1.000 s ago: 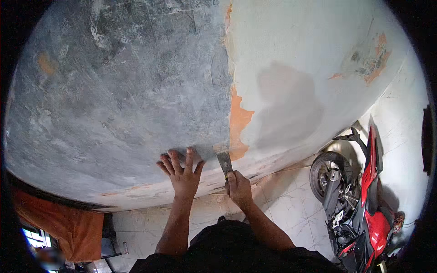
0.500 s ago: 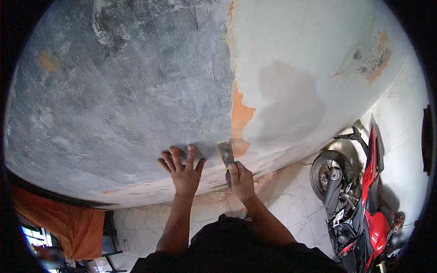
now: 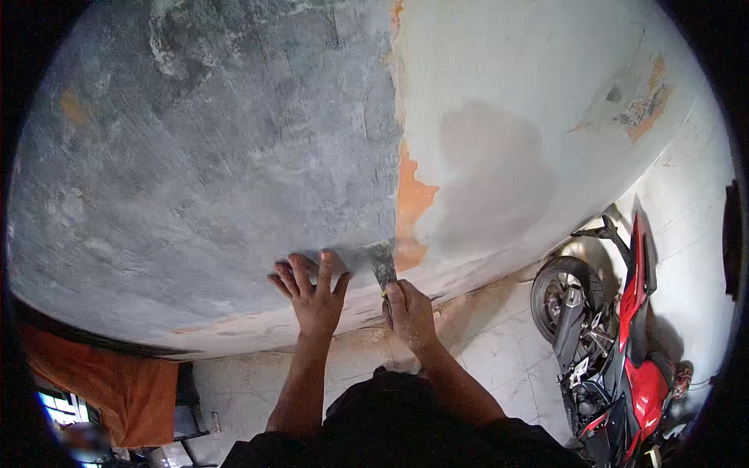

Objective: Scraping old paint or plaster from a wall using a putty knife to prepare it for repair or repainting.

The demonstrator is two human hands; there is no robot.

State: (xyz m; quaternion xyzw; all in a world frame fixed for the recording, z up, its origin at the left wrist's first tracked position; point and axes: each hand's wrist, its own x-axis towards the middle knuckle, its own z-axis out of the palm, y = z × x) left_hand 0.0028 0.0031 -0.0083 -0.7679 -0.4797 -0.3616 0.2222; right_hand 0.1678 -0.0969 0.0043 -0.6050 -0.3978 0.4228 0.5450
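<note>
My right hand (image 3: 411,316) is closed around the handle of a putty knife (image 3: 384,264). Its wide blade lies against the wall, along the edge where the bare grey plaster (image 3: 218,156) meets the pale painted layer (image 3: 484,70). An orange patch of older paint (image 3: 413,199) shows just beside and above the blade. To the left of the knife, my left hand (image 3: 316,296) rests on the grey surface with its fingers spread, holding nothing. The tool's grip is mostly hidden in my fingers.
A red and black motorcycle (image 3: 636,374) stands at the right by the wall. An orange cloth (image 3: 117,390) hangs at the lower left near a dark frame. Pale tiles (image 3: 499,351) cover the floor below. Another chipped patch (image 3: 644,105) marks the wall at upper right.
The putty knife and my right hand have shifted slightly left, and the blade looks darker and turned a little. My left hand stays almost where it was.
</note>
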